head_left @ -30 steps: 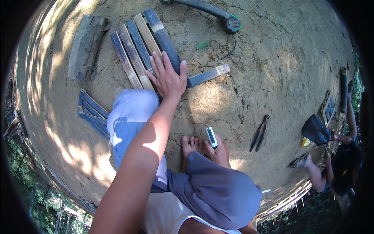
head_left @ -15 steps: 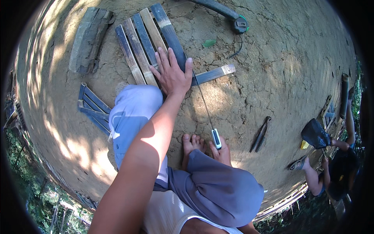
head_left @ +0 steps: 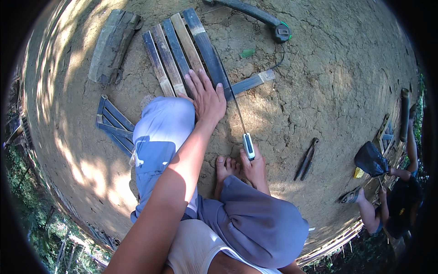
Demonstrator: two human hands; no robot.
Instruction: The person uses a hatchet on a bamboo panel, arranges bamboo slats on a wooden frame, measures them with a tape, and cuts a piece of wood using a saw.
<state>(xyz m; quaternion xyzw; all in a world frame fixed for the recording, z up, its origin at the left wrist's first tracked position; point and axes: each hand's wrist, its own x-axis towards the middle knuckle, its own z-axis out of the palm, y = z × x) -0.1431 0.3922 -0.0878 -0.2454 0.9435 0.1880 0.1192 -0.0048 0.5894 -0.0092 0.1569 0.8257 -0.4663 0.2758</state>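
Observation:
My left hand (head_left: 209,101) lies flat, fingers stretched, on a panel of bamboo slats (head_left: 169,52), some dark and some pale. A dark crosspiece (head_left: 251,84) sticks out from the panel's right side. In my right hand (head_left: 256,170) is a hand saw (head_left: 247,145) with a white and dark handle, gripped near my bare foot. Its thin blade runs forward along the outer dark slat's right edge and lies across the crosspiece close to that slat. My left knee is beside the panel's near end.
Pliers (head_left: 306,159) lie on the cracked soil at right. A black tape measure (head_left: 282,33) sits by a dark long-handled tool (head_left: 248,10). At left are a wooden block (head_left: 112,48) and a smaller slatted frame (head_left: 114,123). Another person (head_left: 399,201) sits at far right beside a black bag (head_left: 370,159).
My right hand has pushed the saw forward and slightly left. My left hand stays on the slats, while the whole view has shifted a little.

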